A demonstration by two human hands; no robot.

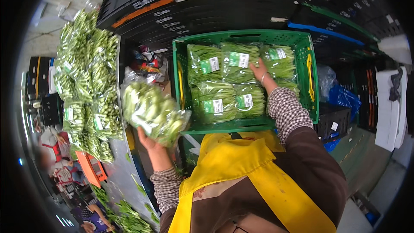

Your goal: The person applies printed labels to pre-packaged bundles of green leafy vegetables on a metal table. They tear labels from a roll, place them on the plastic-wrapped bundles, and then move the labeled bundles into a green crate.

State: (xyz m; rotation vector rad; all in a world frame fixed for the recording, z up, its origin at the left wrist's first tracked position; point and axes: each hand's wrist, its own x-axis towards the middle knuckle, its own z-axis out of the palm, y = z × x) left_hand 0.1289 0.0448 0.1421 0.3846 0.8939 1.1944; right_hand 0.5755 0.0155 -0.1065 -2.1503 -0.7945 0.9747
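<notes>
My left hand (152,147) is closed on a clear bag of leafy greens (152,111), holding it tilted in the air left of a green plastic crate (249,127). Inside the crate lie several bagged bunches of greens with white and green labels, roughly in two rows. My right hand (261,71) reaches in with its fingers stretched out, resting between the upper middle bag (238,72) and the upper right bag (278,64). Part of the lower right bag is hidden by my right forearm.
Many bagged greens (88,73) are piled on a metal table (118,181) at the left, with an orange device (91,168) and loose leaves nearer. Black crates (233,11) stand behind the green one. At the right are a blue plastic bag (345,99) and a black crate (334,121).
</notes>
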